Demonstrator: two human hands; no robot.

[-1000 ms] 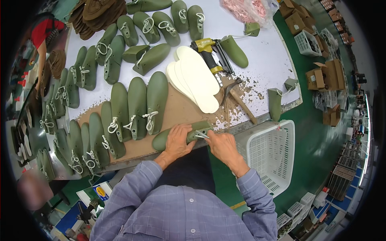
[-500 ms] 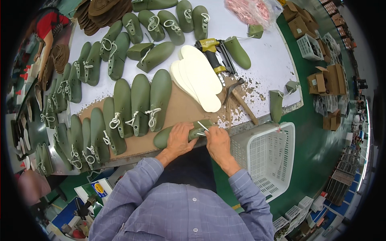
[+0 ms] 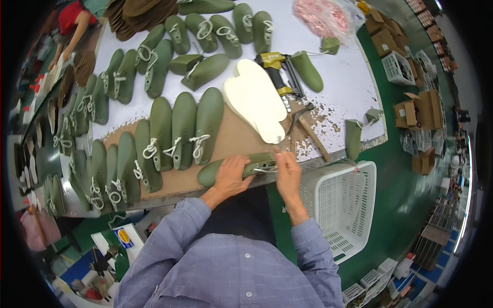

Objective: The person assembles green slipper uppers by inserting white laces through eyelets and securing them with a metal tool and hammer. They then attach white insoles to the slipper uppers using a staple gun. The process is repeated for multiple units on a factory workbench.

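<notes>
A green shoe last (image 3: 207,176) lies on its side along the table's front edge. Over its middle, my left hand (image 3: 231,178) is closed, holding it down. My right hand (image 3: 288,177) is closed at the last's right end, on the white cord (image 3: 263,170) that comes out of the last's holes. The cord's end is hidden by the fingers. Just beyond my hands lie cream insoles (image 3: 254,102) in a stack. A hammer (image 3: 314,137) rests to their right, and a yellow and black staple gun (image 3: 280,74) behind it.
Rows of corded green lasts (image 3: 184,131) stand to the left. A white plastic basket (image 3: 371,205) is below the table's right front edge. Brown pieces (image 3: 141,15) are piled at the back, near a bag of pink material (image 3: 323,18). Another person's arm (image 3: 77,36) reaches in at the far left.
My right hand has moved slightly right and up, away from the last's holes, with the cord. My left hand stays on the last. The view has shifted slightly.
</notes>
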